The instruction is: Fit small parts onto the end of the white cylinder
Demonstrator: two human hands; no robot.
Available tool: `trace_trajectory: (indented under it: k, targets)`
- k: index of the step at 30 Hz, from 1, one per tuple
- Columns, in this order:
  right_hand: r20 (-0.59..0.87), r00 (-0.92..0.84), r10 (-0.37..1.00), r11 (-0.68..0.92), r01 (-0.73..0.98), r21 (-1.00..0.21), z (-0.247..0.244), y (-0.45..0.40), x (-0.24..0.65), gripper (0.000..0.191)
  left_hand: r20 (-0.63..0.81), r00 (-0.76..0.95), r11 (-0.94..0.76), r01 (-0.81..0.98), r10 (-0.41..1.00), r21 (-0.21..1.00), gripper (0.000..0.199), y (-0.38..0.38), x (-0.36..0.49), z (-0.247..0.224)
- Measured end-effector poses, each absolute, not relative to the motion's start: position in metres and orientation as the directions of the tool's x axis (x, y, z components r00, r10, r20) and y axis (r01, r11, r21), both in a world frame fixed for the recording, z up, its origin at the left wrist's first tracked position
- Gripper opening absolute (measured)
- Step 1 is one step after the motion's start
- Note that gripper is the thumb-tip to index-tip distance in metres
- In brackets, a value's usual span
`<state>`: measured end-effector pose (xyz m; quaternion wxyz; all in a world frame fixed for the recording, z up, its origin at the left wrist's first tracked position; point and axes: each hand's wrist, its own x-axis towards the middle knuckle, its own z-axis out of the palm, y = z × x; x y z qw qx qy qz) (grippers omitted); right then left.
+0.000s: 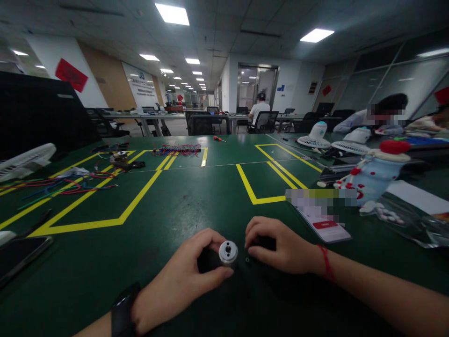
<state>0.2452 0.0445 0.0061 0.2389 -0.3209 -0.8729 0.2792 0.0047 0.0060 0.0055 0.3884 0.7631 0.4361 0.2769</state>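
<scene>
L hand (175,285) is curled around a small silver motor (228,252), thumb under it and fingertips over the top, so the round metal face w/ its centre hole points up toward the camera; a dark part sits inside the palm behind the motor, too dim to tell what it is. R hand (277,248) lies just beside the motor, fingers clenched down over a black piece (264,242) (mostly hidden, shape unclear), its fingertips nearly meeting those of the L hand. A red string (326,262) circles the R wrist, a black watch (122,311) the L one. Both hands rest on the green table (196,196), marked w/ yellow tape. Beyond the R knuckles lies a phone (326,224) w/ a red button on screen; further out past it, a white-and-red toy (377,175) and desk fans (315,135). Well beyond the L fingertips: coloured wires (66,185) and another phone (21,255) off to the side. Other people sit at far desks.
</scene>
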Motion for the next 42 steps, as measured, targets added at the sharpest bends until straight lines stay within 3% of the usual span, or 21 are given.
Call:
trace_trajectory:
  k: [4,7,10,13,15,18,22,26,31,35,39,42]
  targets:
    - [0.198,-0.441,0.876,0.427,0.515,-0.743,0.003,0.062,0.254,0.020,0.088,0.470,-0.324,0.451,0.878,0.832,0.021,0.007,0.005,0.005]
    - [0.169,-0.392,0.904,0.379,0.555,-0.740,0.002,0.069,0.258,0.021,0.094,0.469,-0.331,0.454,0.878,0.827,0.021,0.007,0.004,0.005]
    - [0.184,-0.541,0.821,0.505,0.535,-0.678,0.005,0.063,0.256,0.017,0.092,0.467,-0.332,0.463,0.880,0.822,0.020,0.006,0.004,0.005]
    - [0.176,-0.742,0.646,0.681,0.457,-0.573,0.009,0.052,0.250,0.029,0.088,0.467,-0.331,0.470,0.880,0.818,0.021,0.004,0.003,0.006]
    - [0.161,-0.791,0.590,0.723,0.429,-0.542,0.010,0.047,0.246,0.023,0.084,0.467,-0.329,0.474,0.880,0.817,0.020,0.004,0.004,0.006]
    - [0.192,-0.752,0.630,0.679,0.415,-0.606,0.009,0.045,0.241,0.011,0.087,0.466,-0.334,0.479,0.881,0.812,0.020,0.004,0.004,0.006]
    - [0.370,-0.539,0.756,0.594,0.328,-0.735,0.014,0.043,0.231,0.010,0.097,0.474,-0.344,0.469,0.875,0.813,0.020,0.006,0.004,0.003]
    - [0.478,-0.568,0.670,0.691,0.242,-0.682,0.019,0.035,0.214,0.013,0.111,0.480,-0.359,0.463,0.870,0.810,0.018,0.006,0.005,0.002]
    - [0.400,-0.625,0.670,0.673,0.284,-0.683,0.024,0.026,0.203,0.011,0.111,0.479,-0.356,0.459,0.871,0.814,0.016,0.007,0.007,0.003]
    - [0.330,-0.608,0.722,0.587,0.286,-0.758,0.031,0.027,0.206,0.020,0.120,0.483,-0.360,0.444,0.867,0.820,0.017,0.007,0.006,0.003]
    - [0.299,-0.462,0.835,0.464,0.299,-0.834,0.026,0.046,0.220,0.027,0.102,0.471,-0.340,0.456,0.876,0.822,0.019,0.006,0.006,0.005]
    - [0.233,-0.364,0.902,0.377,0.402,-0.834,0.013,0.066,0.233,0.025,0.089,0.471,-0.329,0.457,0.878,0.827,0.020,0.005,0.006,0.007]
